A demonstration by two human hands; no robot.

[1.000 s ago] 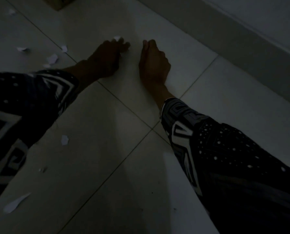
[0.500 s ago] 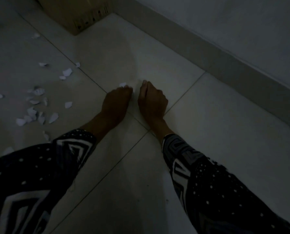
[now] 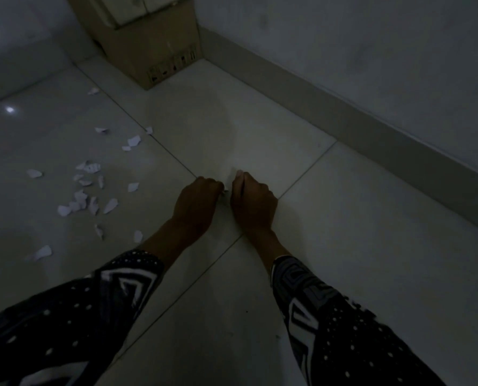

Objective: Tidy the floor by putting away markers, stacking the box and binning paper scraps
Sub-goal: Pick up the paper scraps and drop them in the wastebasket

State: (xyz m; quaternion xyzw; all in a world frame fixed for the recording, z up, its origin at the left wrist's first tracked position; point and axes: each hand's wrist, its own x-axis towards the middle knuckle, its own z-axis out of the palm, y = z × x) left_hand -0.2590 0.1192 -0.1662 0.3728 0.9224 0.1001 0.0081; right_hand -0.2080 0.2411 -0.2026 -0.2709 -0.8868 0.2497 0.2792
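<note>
My left hand (image 3: 197, 201) rests on the tiled floor with its fingers curled, and a small white paper scrap (image 3: 226, 191) shows at its fingertips. Close to its right, my right hand (image 3: 253, 201) stands on its edge with bent fingers. The dim light hides whether anything lies inside it. Several torn paper scraps (image 3: 84, 190) are scattered on the floor to the left. A cardboard box (image 3: 154, 48) stands in the far corner with a paler box (image 3: 137, 9) on top. No markers or bin are in view.
A wall with a skirting board (image 3: 371, 126) runs diagonally along the right. More scraps lie near the left edge (image 3: 41, 253) and by the box (image 3: 93, 91). Bare tiles (image 3: 343, 246) stretch to the right of my hands.
The view has pulled back and tilted up, bringing the box and more scraps into sight. My hands have closed together, and the scrap once ahead of the left fingers now sits between the hands.
</note>
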